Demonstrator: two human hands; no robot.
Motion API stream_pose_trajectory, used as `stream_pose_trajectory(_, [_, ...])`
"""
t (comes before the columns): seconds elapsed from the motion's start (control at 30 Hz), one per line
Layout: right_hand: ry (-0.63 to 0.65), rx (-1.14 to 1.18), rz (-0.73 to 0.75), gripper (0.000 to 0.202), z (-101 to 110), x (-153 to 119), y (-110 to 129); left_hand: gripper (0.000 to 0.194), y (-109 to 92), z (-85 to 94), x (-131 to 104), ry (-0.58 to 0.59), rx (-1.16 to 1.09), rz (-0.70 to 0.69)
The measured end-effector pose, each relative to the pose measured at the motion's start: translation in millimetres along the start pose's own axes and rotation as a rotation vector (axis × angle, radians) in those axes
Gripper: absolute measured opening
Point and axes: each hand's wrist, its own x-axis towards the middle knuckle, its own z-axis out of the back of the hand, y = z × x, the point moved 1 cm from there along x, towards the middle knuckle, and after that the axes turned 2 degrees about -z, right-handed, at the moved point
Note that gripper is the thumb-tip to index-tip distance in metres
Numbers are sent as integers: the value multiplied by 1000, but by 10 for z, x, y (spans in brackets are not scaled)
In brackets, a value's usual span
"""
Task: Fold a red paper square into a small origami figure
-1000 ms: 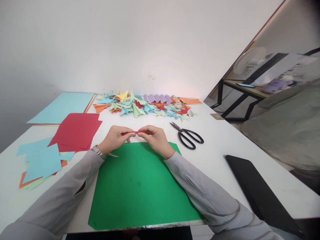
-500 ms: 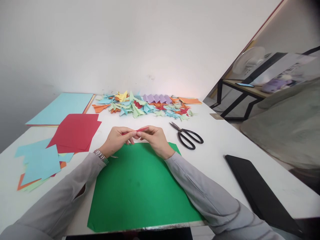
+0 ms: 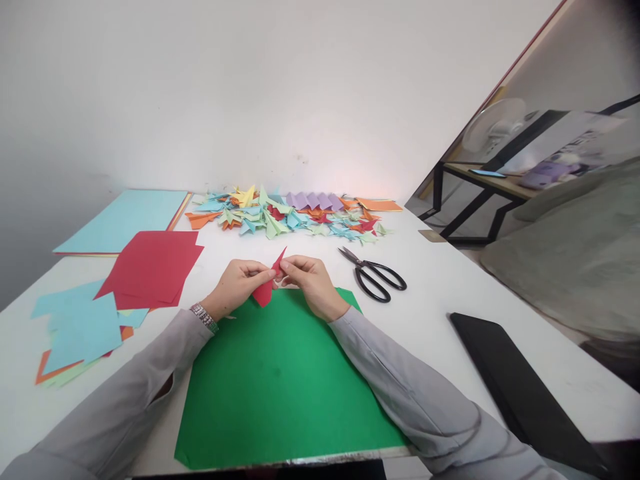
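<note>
A small piece of folded red paper (image 3: 264,293) is held up between both hands, over the far edge of a green sheet (image 3: 290,380). My left hand (image 3: 237,283), with a metal watch at its wrist, pinches the paper from the left, thumb on top. From the right, my right hand (image 3: 311,280) grips it near its pointed upper end between thumb and fingers. One pointed tip rises above the fingers, and a wider flap hangs below the left thumb. Parts of the folds are hidden behind the fingers.
Black-handled scissors (image 3: 373,273) lie right of my hands. Folded paper figures (image 3: 273,220) in several colours line the wall. Red sheets (image 3: 150,267), light blue pieces (image 3: 85,330) and a large light blue sheet (image 3: 123,217) lie left. A flat black object (image 3: 520,387) lies at right.
The folded red paper has turned from nearly flat to steeply tilted, showing a wide flap below and a tip above. Both hands have shifted their fingers on it.
</note>
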Motion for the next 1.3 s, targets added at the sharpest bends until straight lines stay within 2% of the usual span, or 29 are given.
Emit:
stream_pose_trajectory(0.23, [2, 33, -27, 35, -4, 3, -12, 25, 13, -15, -2, 19, -61, 20])
stream_pose_trajectory(0.4, [-9, -55, -16, 33, -21, 4, -6, 28, 58, -43, 1, 6, 19, -5])
stream_pose_trajectory(0.63, [39, -4, 0, 32, -33, 11, -13, 30, 21, -75, -36, -7, 50, -56])
stream_pose_trajectory(0.73, [74, -16, -10, 33, -43, 2, 0, 34, -14, -61, -37, -50, 15, -42])
stream_pose_trajectory(0.87, [121, -80, -31, 34, -52, -9, 1, 26, -37, -52, -16, -130, -107, 3])
stream_pose_trajectory(1.0, [141, -176, -44, 31, -59, -20, -16, 29, -21, -65, 1, -104, -187, 28])
stream_pose_trajectory(1.3, [167, -219, -37, 28, -73, -42, -26, 29, 23, -44, -9, -54, -146, -1])
